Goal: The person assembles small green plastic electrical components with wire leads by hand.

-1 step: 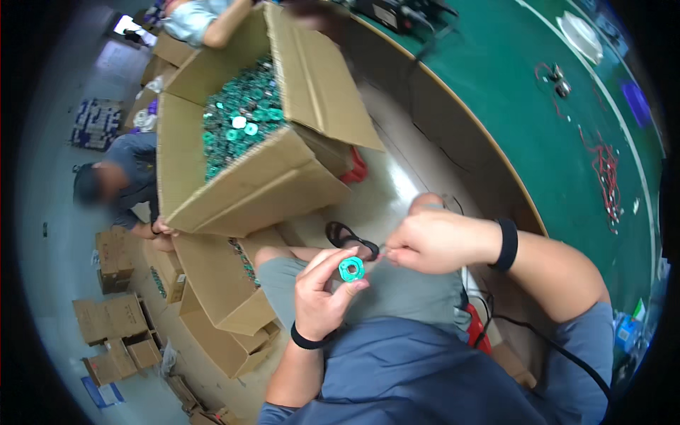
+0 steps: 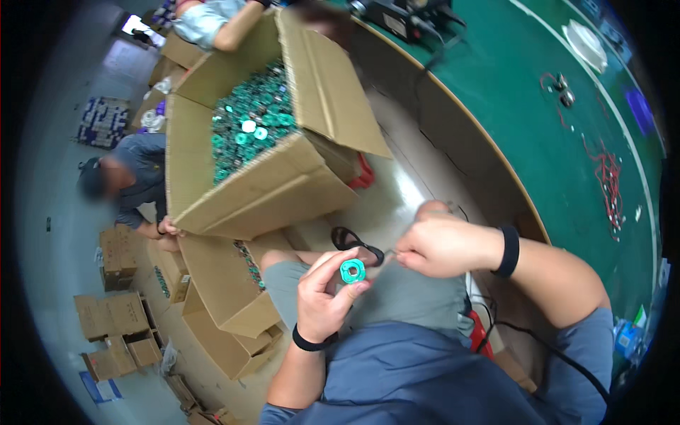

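My left hand [image 2: 322, 301] grips a small green plastic part [image 2: 353, 270] between thumb and fingers. The part is roundish, with a squarish opening at its middle turned up toward me. To its right, my right hand [image 2: 435, 244] is closed in a pinch, its fingertips a short way from the part. Something thin sticks out from those fingertips, too blurred to name. Ahead of me stands a large open cardboard box [image 2: 262, 191], filled with many similar green parts [image 2: 248, 117].
A green-topped table [image 2: 510, 92] curves along my right, bearing red wires [image 2: 608, 177] and a black device [image 2: 397, 18]. Lower cardboard boxes [image 2: 219, 276] stand at left. One person [image 2: 134, 177] crouches beside the large box; another person's arm [image 2: 234, 28] reaches over its far side.
The whole view has shifted slightly, so surroundings sit a little lower and to the right. My left hand still holds the green part; my right hand stays in its pinch.
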`<state>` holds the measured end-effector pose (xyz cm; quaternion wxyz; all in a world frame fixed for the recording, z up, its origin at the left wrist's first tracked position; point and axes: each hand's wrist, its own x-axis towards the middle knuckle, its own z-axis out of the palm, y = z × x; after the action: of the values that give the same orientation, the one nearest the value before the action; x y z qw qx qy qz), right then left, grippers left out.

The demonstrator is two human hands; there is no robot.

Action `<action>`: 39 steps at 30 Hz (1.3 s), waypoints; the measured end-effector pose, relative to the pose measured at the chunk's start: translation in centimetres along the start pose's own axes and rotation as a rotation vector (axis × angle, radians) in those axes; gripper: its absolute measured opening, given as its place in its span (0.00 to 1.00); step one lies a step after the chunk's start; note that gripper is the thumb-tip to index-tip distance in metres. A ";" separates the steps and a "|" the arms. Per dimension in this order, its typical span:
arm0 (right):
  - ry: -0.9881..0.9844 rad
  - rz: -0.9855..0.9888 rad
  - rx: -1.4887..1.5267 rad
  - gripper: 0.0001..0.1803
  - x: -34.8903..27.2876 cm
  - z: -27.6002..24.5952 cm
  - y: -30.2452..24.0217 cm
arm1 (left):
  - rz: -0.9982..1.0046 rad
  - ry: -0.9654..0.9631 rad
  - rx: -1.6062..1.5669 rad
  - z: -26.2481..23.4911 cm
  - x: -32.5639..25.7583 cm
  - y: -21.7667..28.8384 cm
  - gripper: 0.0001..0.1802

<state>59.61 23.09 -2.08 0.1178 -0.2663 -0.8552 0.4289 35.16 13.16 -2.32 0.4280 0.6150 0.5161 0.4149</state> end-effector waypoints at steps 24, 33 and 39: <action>-0.058 0.203 -0.310 0.13 7.7 -6.1 -8.3 | -0.201 0.257 0.225 -41.5 22.7 12.4 0.19; -0.046 0.287 -0.212 0.13 12.2 -9.6 -4.0 | -0.540 0.290 0.451 -47.2 41.2 1.9 0.22; -0.053 0.330 -0.258 0.11 15.2 -12.7 -0.3 | -0.681 0.265 0.881 -45.7 48.4 -10.5 0.23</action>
<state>52.33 39.95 5.44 -0.0117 -0.4044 -0.8505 0.3361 -5.37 66.64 4.20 0.1724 0.4770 0.8587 0.0731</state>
